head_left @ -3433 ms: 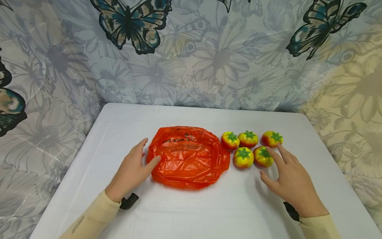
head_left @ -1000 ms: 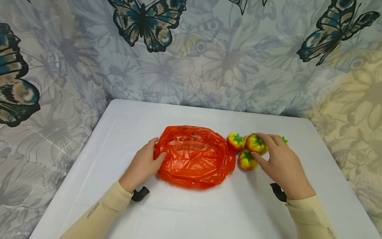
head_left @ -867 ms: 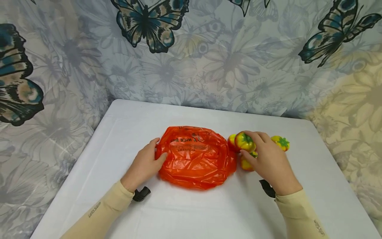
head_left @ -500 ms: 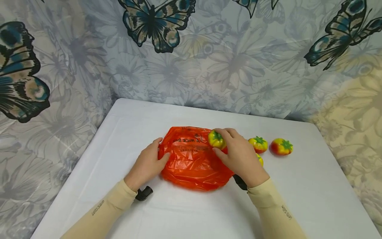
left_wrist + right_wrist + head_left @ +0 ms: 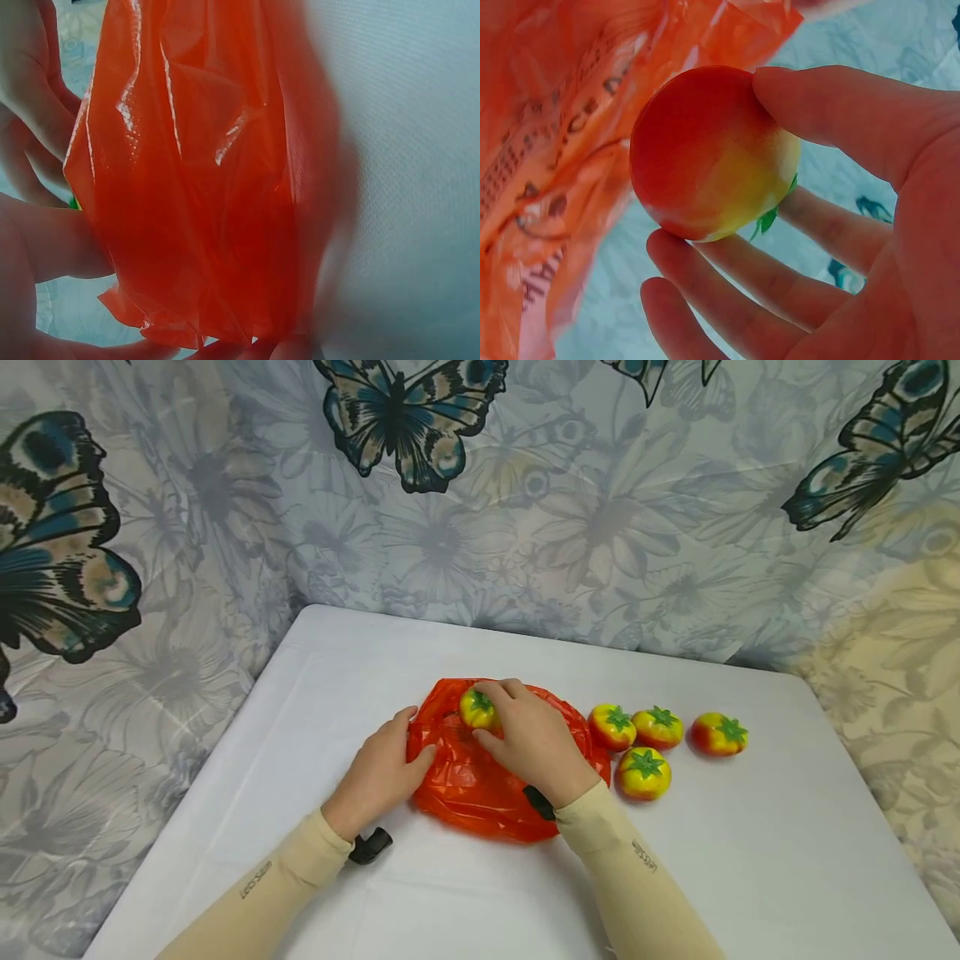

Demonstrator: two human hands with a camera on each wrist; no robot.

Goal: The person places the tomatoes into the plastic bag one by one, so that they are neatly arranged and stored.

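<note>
My right hand (image 5: 536, 735) pinches a red-and-yellow toy tomato (image 5: 705, 161) with a green star-shaped top between thumb and fingers. It holds the tomato above the upper left part of a crinkled red plastic bag (image 5: 480, 793). At the bag's left edge, my left hand (image 5: 382, 768) grips the plastic; in the left wrist view its thumb (image 5: 52, 236) lies against the bag and fingertips show along the lower edge. The bag's mouth is hard to make out, and the right forearm covers part of the bag.
Right of the bag lie several more toy tomatoes, among them a near one (image 5: 643, 774) and one farthest right (image 5: 718, 734). They stand on a white-covered table (image 5: 787, 827). Behind it hangs a flower-and-butterfly backdrop (image 5: 555, 568).
My right hand has picked one toy tomato from the group and carried it left over the bag. My left hand has moved in and taken hold of the bag's left edge.
</note>
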